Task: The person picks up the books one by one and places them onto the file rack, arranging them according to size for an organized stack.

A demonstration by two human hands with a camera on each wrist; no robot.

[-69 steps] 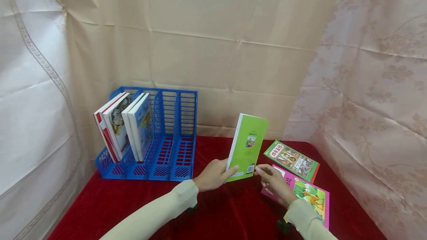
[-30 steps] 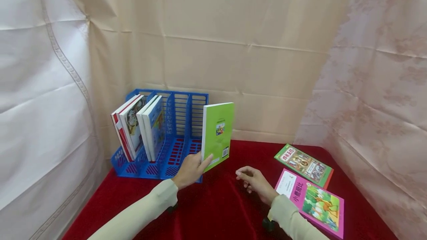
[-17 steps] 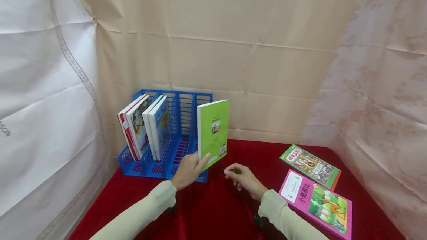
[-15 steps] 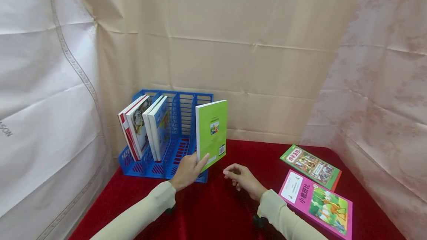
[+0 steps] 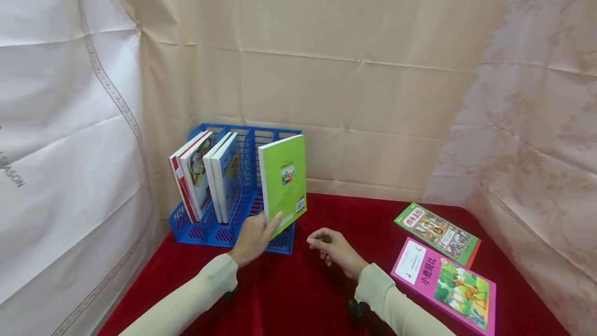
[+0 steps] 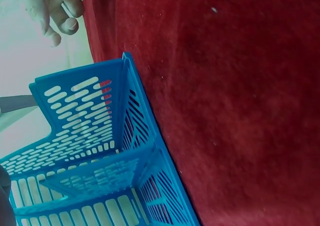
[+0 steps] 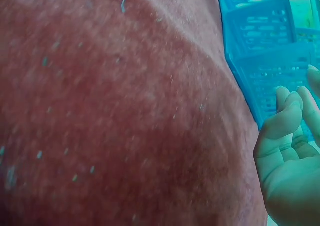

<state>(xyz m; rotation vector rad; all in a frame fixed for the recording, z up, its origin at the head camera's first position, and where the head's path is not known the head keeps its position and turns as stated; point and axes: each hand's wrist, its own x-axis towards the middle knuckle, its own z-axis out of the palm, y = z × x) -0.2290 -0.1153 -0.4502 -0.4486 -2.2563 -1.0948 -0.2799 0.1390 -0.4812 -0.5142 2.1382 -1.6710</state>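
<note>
My left hand (image 5: 252, 240) grips a green book (image 5: 284, 185) by its lower left edge, thumb over the back cover. The book stands upright in front of the right-hand compartments of a blue file rack (image 5: 219, 237) and hides part of them. To the right of it, my right hand (image 5: 338, 253) hovers over the red cloth with fingers loosely curled and nothing in them; the right wrist view shows the same bent fingers (image 7: 285, 118). In the left wrist view, the rack's slotted dividers (image 6: 85, 110) show close up, and the green book does not appear.
White-edged books with red spines (image 5: 188, 175) and a blue-covered book (image 5: 228, 175) lean in the rack's left compartments. On the red cloth (image 5: 298, 299) at right lie a pink book (image 5: 443, 284) and a green-bordered book (image 5: 438, 232). Curtains hang behind and at both sides.
My left hand has carried the green book leftward, from beside the rack to in front of its right compartments. My right hand has drawn away from the book's lower corner and moved left too.
</note>
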